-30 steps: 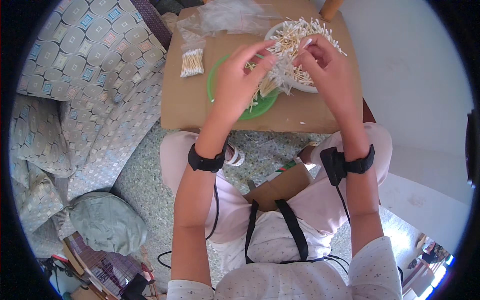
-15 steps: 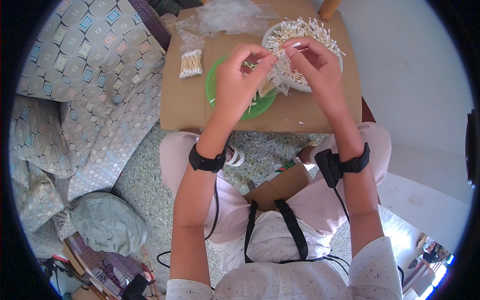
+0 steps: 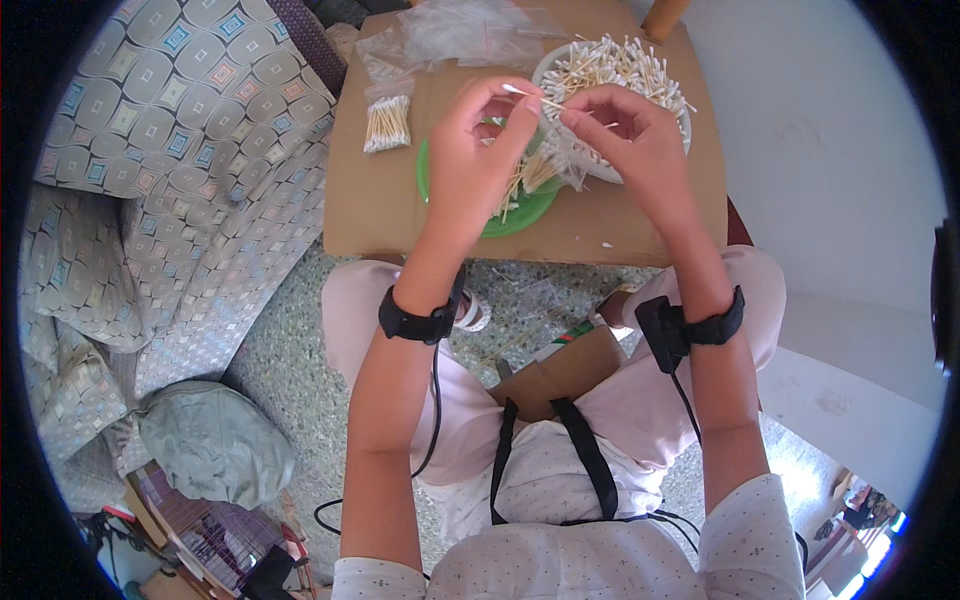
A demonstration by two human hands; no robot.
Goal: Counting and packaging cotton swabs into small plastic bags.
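Note:
Above the table, my two hands meet at a cotton swab (image 3: pixel 548 102) with a white tip pointing left. My left hand (image 3: pixel 475 145) pinches it between thumb and forefinger. The fingers of my right hand (image 3: pixel 640 140) are closed at its other end. Just below the fingers is a clear plastic bag (image 3: pixel 572 165) with swabs in it; whether my right hand also grips it, I cannot tell. A green basket (image 3: pixel 522 216) with loose swabs lies under my left hand. Behind my right hand stands a white bowl (image 3: pixel 687 135) heaped with cotton swabs (image 3: pixel 625 70).
A filled bag of swabs (image 3: pixel 387 125) lies on the cardboard-covered table (image 3: pixel 350 220) at left. Empty clear bags (image 3: pixel 470 35) are piled at the back. A loose cotton tip (image 3: pixel 607 245) is near the front edge. Patterned fabric (image 3: pixel 200 200) hangs at left; a white wall (image 3: pixel 820 150) stands at right.
The swab between my hands has shifted left and now tilts the other way, its white tip beyond my left fingers. My right fingers have drawn slightly back from its tip.

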